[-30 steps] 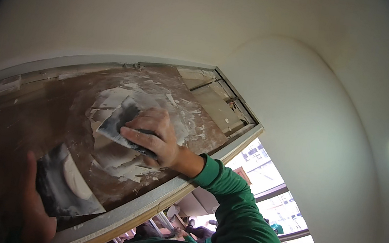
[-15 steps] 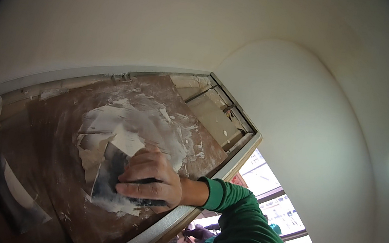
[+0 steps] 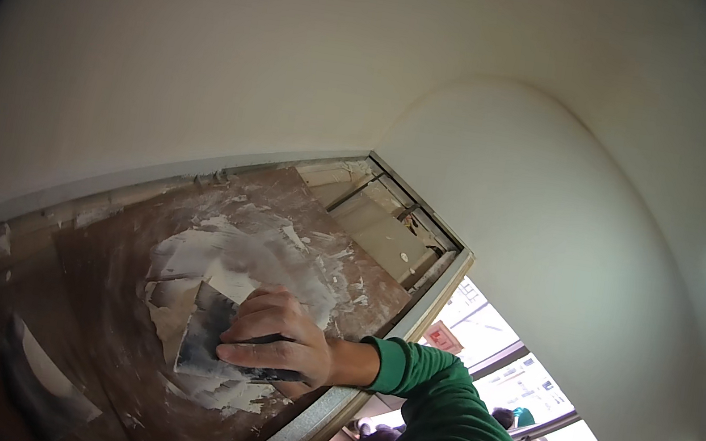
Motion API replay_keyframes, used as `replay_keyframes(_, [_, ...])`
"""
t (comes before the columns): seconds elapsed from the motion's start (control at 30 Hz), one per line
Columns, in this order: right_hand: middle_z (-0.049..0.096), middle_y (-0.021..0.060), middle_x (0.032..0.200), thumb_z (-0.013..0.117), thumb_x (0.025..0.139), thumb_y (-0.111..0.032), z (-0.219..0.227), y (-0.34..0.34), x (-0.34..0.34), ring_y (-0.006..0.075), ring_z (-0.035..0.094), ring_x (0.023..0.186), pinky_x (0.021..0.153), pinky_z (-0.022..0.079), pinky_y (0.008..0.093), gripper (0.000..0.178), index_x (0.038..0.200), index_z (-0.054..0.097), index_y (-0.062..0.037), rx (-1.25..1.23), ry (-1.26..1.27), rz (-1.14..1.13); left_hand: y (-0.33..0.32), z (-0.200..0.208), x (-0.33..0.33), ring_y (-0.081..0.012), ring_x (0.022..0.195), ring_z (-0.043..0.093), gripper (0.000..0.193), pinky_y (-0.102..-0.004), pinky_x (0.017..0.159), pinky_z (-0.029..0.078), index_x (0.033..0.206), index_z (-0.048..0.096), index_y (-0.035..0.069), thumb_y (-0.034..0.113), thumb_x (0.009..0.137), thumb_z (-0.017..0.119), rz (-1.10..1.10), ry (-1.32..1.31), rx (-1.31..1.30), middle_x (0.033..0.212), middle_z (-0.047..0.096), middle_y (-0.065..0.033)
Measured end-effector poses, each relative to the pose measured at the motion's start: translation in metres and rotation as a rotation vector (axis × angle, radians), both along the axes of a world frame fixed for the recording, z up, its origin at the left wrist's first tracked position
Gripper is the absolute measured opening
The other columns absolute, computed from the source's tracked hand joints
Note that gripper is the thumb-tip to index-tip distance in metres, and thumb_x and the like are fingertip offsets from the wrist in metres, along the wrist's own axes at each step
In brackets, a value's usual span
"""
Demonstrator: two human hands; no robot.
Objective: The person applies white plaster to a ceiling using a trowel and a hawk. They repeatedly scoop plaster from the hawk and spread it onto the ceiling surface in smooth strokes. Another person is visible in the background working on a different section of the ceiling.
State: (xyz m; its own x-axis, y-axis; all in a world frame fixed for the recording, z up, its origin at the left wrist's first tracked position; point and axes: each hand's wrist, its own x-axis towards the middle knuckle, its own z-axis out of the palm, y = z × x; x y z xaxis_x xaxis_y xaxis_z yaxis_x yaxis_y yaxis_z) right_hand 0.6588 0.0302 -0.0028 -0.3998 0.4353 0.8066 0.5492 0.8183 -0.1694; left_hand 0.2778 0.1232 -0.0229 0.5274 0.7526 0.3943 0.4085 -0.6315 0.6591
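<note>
My right hand (image 3: 280, 341), its arm in a green sleeve, is closed around a wide putty knife (image 3: 207, 331). The dark metal blade rests tilted in a patch of white, wet putty (image 3: 214, 246), which is smeared in a rough ring over a brown board (image 3: 347, 265). A thicker cream-coloured lump of putty (image 3: 168, 316) sits along the blade's left edge. Toward the lower left, in shadow, lies a second broad blade (image 3: 56, 373) with a pale strip of putty on it. My left hand is out of the picture.
A metal-edged frame (image 3: 367, 376) runs around the board, with an open section holding a flat beige panel (image 3: 379, 229) at its far corner. Smooth pale walls (image 3: 541, 229) curve beyond. Below right, through a gap, a lower level with people (image 3: 381, 437) shows.
My view has tilted a little, so the board and frame sit lower in the picture. The right hand keeps its grip on the putty knife and has barely shifted over the putty.
</note>
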Motion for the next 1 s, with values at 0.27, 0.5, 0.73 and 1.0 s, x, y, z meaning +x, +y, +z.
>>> replay_keyframes(0.27, [0.056,0.0146,0.112,0.052,0.071,0.0,0.001,-0.008,0.002,0.0337,0.051,0.104,0.092,0.04,0.0435,0.057,0.128,0.058,-0.0034,-0.049,0.001,-0.13,-0.022,0.023,0.019,-0.0325,0.132,0.046,0.077,-0.0392,0.116,0.03,0.147,0.03,-0.007,0.01,0.083,0.069,0.18,0.206,0.024,0.142,0.045,-0.0251])
replay_keyframes(0.5, [0.054,0.0192,0.116,0.054,0.091,-0.018,0.005,0.012,0.008,0.0335,0.05,0.113,0.099,0.039,0.042,0.046,0.134,0.052,-0.0022,-0.079,0.467,-0.257,0.008,-0.03,0.006,-0.0262,0.128,0.049,0.063,-0.0338,0.112,0.033,0.149,0.032,-0.001,0.015,0.095,0.06,0.364,0.081,0.313,0.142,0.047,-0.0181])
replay_keyframes(0.73, [0.053,0.0212,0.12,0.046,0.103,-0.045,0.044,-0.004,-0.024,0.0274,0.049,0.115,0.105,0.035,0.0368,0.064,0.137,0.045,0.009,-0.093,0.799,-0.473,-0.025,-0.001,0.1,-0.0167,0.121,0.051,0.058,-0.0277,0.104,0.039,0.15,0.034,0.01,0.015,0.097,0.058,-0.016,-0.726,-0.204,0.136,0.052,-0.0091])
replay_keyframes(1.0, [0.054,0.0166,0.115,0.039,0.106,-0.023,0.063,-0.024,-0.072,0.0198,0.052,0.108,0.095,0.041,0.0283,0.044,0.13,0.044,0.0131,0.613,0.622,-0.106,-0.081,0.076,0.175,-0.0133,0.111,0.057,0.052,-0.0259,0.096,0.047,0.119,0.061,0.014,0.057,0.09,0.063,-0.098,-1.431,-1.091,0.121,0.064,0.0007])
